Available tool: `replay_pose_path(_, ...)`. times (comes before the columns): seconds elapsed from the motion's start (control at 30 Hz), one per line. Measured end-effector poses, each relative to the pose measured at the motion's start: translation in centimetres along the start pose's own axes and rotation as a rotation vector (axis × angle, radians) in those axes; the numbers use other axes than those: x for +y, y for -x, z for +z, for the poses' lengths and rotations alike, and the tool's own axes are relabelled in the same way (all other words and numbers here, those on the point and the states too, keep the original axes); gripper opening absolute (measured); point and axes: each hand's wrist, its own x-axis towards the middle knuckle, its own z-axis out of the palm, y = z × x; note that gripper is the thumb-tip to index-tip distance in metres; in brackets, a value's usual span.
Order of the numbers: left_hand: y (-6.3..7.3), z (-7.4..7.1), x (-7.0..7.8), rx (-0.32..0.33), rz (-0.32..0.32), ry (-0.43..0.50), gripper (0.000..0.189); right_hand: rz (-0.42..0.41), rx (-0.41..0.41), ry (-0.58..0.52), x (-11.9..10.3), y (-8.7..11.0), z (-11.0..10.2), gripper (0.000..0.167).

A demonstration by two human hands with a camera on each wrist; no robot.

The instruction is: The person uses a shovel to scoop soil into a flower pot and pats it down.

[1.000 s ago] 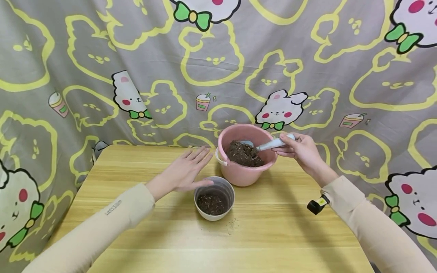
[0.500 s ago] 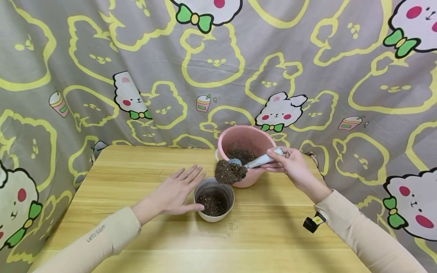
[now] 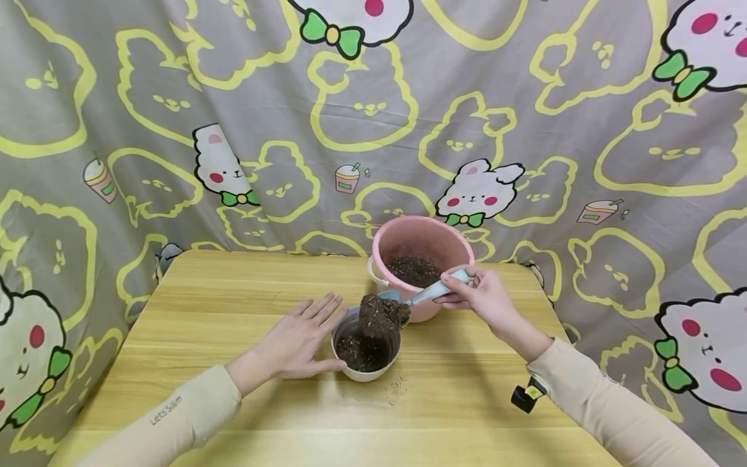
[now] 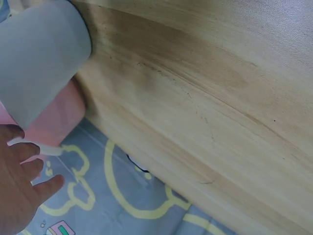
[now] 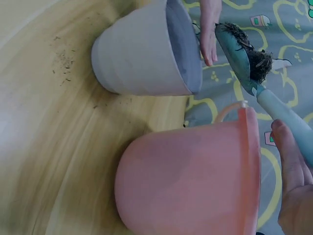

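Note:
In the head view my right hand [image 3: 481,301] grips the pale blue handle of a garden trowel [image 3: 434,292]. A heaped clump of dark soil [image 3: 382,316] sits on its blade, over the mouth of a whitish flower pot [image 3: 369,375]. Some soil lies in the bottom of that pot. My left hand [image 3: 297,340] has its fingers spread straight, with the thumb right at the pot's left rim. The right wrist view shows the loaded trowel [image 5: 234,56] above the pot [image 5: 134,54] from the side.
Just behind the pot stands a pink bucket [image 3: 423,230] with a white handle and soil inside. A few crumbs of soil [image 3: 397,387] lie on the wooden table [image 3: 262,415]. A patterned curtain [image 3: 262,97] hangs along the table's back edge.
The trowel with its soil has come out of the bucket, moving left and toward me to over the pot. My left hand has shifted slightly nearer me, its thumb now at the rim.

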Motion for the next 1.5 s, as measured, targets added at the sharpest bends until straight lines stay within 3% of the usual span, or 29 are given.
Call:
replay_pose_path(0.4, 0.1, -0.1, 0.3, -0.002, 0.0, -0.025, 0.096, -0.068, 0.008, 0.136, 0.7, 0.6, 1.5, 0.031)
replay_pose_path(0.67, 0.0, -0.2, 0.4, -0.008, -0.009, -0.01, 0.096, -0.133, 0.012, 0.219, 0.9, 0.7, 2.2, 0.022)
replay_pose_path(0.83, 0.0, -0.2, 0.4, -0.006, -0.01, -0.001, 0.095, -0.209, 0.011, 0.269, 0.7, 0.9, 2.7, 0.017)
replay_pose_path(1.23, -0.1, -0.3, 0.4, -0.013, -0.012, 0.005, 0.094, -0.477, 0.075, 0.509, -0.5, 1.7, 3.1, 0.013)
replay_pose_path(1.5, 0.0, -0.3, 0.3, -0.016, -0.012, 0.0, 0.095, -0.588, 0.039, 0.549, -0.4, 1.9, 3.0, 0.018)
